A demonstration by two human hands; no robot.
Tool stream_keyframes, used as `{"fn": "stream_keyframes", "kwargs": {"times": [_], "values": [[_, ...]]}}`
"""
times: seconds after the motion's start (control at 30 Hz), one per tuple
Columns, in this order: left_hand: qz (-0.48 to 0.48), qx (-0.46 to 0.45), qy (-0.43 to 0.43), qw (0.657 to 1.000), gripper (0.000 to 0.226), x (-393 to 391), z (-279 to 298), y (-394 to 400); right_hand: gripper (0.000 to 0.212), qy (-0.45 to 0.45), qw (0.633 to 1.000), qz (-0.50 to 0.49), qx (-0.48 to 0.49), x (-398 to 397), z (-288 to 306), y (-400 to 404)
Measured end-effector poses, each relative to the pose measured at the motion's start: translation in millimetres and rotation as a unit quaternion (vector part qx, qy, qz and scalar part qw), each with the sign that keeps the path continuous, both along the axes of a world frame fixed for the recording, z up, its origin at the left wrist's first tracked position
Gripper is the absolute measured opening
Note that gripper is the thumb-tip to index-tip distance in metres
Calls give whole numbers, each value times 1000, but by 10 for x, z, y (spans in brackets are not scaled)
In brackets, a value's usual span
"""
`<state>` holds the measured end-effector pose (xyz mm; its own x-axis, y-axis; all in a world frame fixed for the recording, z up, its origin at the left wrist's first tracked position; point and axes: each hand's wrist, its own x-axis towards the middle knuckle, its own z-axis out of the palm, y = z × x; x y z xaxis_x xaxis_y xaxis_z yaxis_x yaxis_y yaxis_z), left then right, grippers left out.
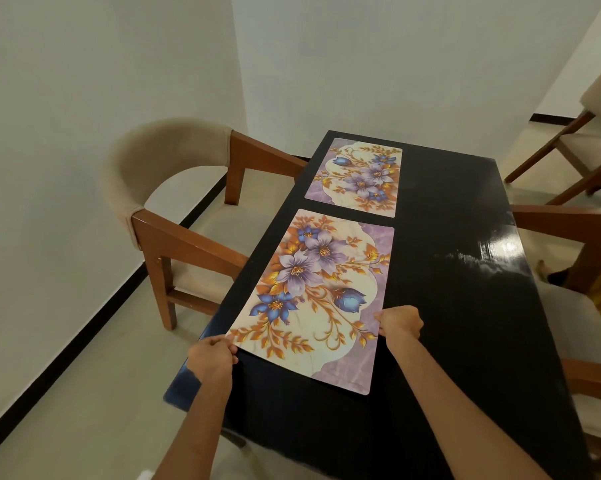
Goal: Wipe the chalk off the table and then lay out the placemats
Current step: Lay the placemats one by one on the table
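Now both hands are on the near placemat (321, 296), which lies flat along the left side of the black table (448, 306). On its near left corner the left hand (212, 353) has its fingers curled, the thumb on top pinching the corner. At the mat's right edge sits the right hand (401, 322), fingers curled in a loose fist round that edge with the thumb lying on the printed face. Beyond the fingertips of both hands, past a narrow strip of bare tabletop, the far placemat (356, 176) lies flat near the far left corner (same purple and orange flower print, turned the other way). Left of the left fingers stands a wooden armchair (174, 202) with a beige cushioned back, drawn up beside the table.
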<state>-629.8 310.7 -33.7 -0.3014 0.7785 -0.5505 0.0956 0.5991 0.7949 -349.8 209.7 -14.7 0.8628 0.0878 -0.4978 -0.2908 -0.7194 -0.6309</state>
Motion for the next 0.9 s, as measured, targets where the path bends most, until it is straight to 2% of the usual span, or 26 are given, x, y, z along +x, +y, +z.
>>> {"fn": "stream_keyframes", "kwargs": {"times": [0.2,0.4,0.9], "values": [[-4,15,6,1000,8,-2,44,-26,25,-8,1000,0,-1,-10,-15,-10],[4,15,8,1000,19,-33,42,-61,25,-15,1000,2,-8,-27,-49,-30],[-16,17,25,999,9,-34,-3,-119,26,-2,1000,2,-12,-38,-48,-63]]}}
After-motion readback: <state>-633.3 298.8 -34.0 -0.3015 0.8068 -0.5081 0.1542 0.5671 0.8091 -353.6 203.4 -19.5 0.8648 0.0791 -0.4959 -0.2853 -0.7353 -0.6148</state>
